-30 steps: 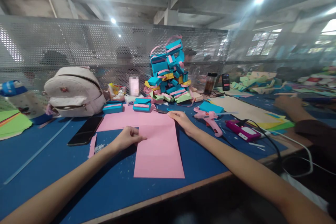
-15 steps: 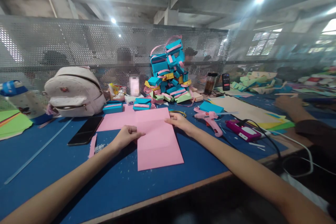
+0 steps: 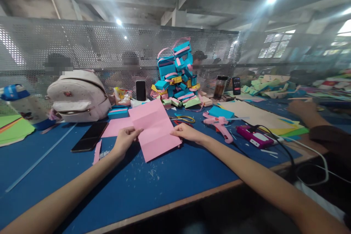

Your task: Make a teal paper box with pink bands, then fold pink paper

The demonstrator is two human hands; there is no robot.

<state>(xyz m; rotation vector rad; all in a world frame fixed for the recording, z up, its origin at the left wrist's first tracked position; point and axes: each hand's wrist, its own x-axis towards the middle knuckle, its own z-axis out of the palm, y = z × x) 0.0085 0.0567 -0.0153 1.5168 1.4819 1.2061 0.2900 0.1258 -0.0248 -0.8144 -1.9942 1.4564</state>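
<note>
A creased sheet of pink paper [image 3: 156, 129] is held up at a tilt over the blue tabletop. My left hand [image 3: 126, 140] pinches its left edge, and my right hand [image 3: 186, 132] pinches the right edge lower down. Behind it, another piece of pink paper [image 3: 113, 127] lies flat, partly covered. Scissors with yellow handles [image 3: 187, 119] lie just beyond my right hand. A small blue paper box with a pink band [image 3: 118, 112] stands behind the flat pink paper.
A pink glue gun [image 3: 221, 126] and a purple device with cables [image 3: 253, 137] lie to the right. At left are a black phone [image 3: 90, 137], a white backpack [image 3: 78, 97] and a bottle [image 3: 29, 108]. Blue paper boxes [image 3: 175, 73] are piled behind. Another person's hand [image 3: 307, 111] is far right.
The pink sheet has turned counterclockwise and been raised toward the back, now covering one blue box. My right hand has moved down along its edge; my left hand has shifted slightly left.
</note>
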